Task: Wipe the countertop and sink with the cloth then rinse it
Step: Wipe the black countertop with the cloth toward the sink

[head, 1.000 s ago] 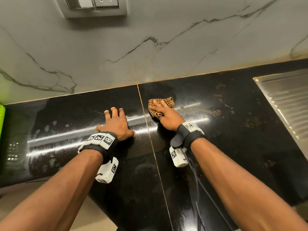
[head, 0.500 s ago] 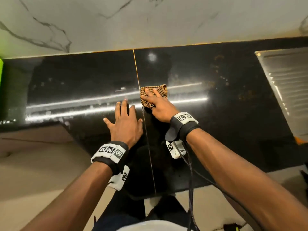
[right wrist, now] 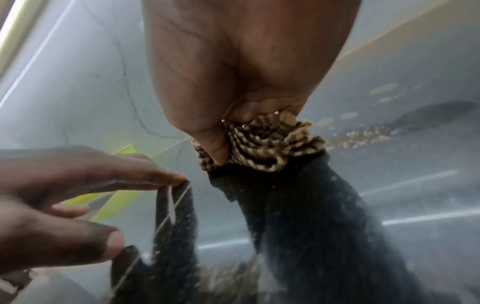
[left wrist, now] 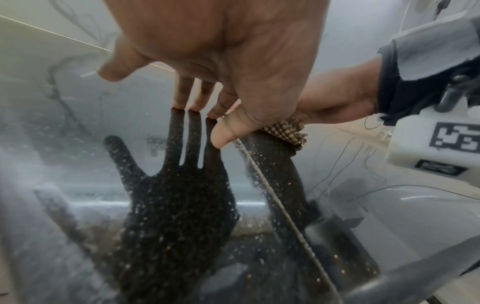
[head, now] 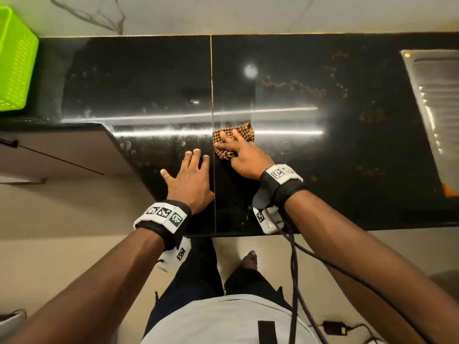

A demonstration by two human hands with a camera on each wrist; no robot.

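A brown checked cloth lies bunched on the black countertop, just right of the seam. My right hand presses it down with fingers spread over the top. In the right wrist view the thumb digs into the folds of the cloth. Left of the seam, my left hand rests flat on the counter with straight fingers and holds nothing. The left wrist view shows its fingertips touching the glossy surface, with the cloth beside them. The steel sink drainboard is at the far right.
Brown stains spot the counter behind and to the right of the cloth. A green perforated basket stands at the far left by the marble wall. The counter's front edge steps inward on the left. A black cable hangs from my right wrist.
My right hand has dragged the cloth along the seam toward the counter's front edge. My left hand has slid back and right, closer to the seam. The view has tilted down.
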